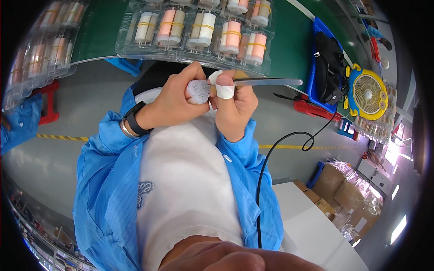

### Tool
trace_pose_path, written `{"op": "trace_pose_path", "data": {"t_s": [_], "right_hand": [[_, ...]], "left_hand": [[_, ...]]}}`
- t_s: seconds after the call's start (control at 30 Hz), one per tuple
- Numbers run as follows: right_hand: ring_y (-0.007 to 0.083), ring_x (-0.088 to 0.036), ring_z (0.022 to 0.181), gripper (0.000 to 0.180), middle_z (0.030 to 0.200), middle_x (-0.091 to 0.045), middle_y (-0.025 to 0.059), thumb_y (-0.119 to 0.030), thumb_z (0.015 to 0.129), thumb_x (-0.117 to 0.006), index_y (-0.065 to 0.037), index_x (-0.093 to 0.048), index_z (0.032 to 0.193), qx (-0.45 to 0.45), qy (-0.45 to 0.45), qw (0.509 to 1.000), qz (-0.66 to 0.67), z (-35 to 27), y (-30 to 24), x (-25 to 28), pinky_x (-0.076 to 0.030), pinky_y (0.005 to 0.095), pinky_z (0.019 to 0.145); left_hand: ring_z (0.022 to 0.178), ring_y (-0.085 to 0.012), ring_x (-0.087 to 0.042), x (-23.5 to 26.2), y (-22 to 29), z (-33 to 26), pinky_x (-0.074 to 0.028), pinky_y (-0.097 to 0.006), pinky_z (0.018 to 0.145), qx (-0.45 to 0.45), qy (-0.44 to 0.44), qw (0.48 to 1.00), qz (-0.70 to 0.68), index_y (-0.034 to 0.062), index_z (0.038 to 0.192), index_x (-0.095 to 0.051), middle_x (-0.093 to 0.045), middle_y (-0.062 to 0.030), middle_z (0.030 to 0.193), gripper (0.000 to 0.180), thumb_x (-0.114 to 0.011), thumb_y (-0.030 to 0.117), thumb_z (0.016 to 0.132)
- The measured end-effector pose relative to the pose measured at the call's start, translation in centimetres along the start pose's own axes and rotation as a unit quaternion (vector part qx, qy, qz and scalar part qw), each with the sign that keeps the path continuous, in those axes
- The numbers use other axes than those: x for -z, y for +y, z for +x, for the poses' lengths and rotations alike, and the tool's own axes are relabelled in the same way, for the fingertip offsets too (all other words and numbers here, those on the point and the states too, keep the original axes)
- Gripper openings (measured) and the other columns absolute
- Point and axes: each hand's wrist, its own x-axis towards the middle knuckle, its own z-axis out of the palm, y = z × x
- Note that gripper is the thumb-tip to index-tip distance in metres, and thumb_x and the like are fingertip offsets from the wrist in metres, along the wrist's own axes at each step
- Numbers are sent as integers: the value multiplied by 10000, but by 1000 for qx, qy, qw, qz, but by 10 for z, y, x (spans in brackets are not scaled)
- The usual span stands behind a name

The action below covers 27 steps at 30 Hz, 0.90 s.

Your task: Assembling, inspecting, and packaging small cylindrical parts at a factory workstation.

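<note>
Green belt [289, 40] carries a clear tray [194, 34] of banded rolls; below it, left hand [174, 101] is clamped around a small white cap [198, 91] while right hand [233, 108] pinches tweezers [266, 81] at its face, best kept level and steady, light pressure.

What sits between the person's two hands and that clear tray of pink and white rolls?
Nothing lies between them in the head view: past the left hand and right hand comes only a bare strip of grey surface, then the clear tray.
</note>
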Motion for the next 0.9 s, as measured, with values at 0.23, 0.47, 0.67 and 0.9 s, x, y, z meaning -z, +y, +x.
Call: {"op": "trace_pose_path", "data": {"t_s": [0.23, 0.47, 0.67, 0.9], "right_hand": [[94, -541, 658, 158, 777, -641, 59, -130, 887, -636, 27, -620, 901, -27, 11, 1000, -2, -1, -3, 0, -455, 240, 589], [97, -552, 666, 158, 780, -650, 67, -127, 882, -642, 30, -624, 887, -34, 21, 999, -8, -2, 0, 0, -460, 240, 598], [120, -574, 670, 150, 793, -658, 91, -113, 873, -649, 34, -622, 885, -29, 19, 999, -16, -2, -2, 0, -472, 252, 606], [133, -587, 683, 145, 810, -661, 108, -106, 883, -632, 37, -610, 895, -11, 11, 999, -29, -2, 2, 2, -480, 258, 623]], "left_hand": [[751, -178, -676, 0, 4, 0, -511, -277, 621, -1, -4, 1000, 6, 30, 860, -435, -642, -115, 768, 314, -689, -7, 677], [730, -199, -671, -1, 3, 1, -510, -289, 606, 1, -6, 1000, 10, 23, 861, -436, -634, -126, 761, 318, -693, -2, 676], [718, -199, -658, -2, 3, 0, -502, -295, 605, 3, 0, 1000, 18, 24, 859, -437, -619, -119, 741, 331, -703, 7, 662], [695, -191, -646, -2, 0, -1, -489, -293, 595, 3, 2, 1000, 28, 25, 860, -439, -609, -122, 735, 345, -715, 23, 653]]}}
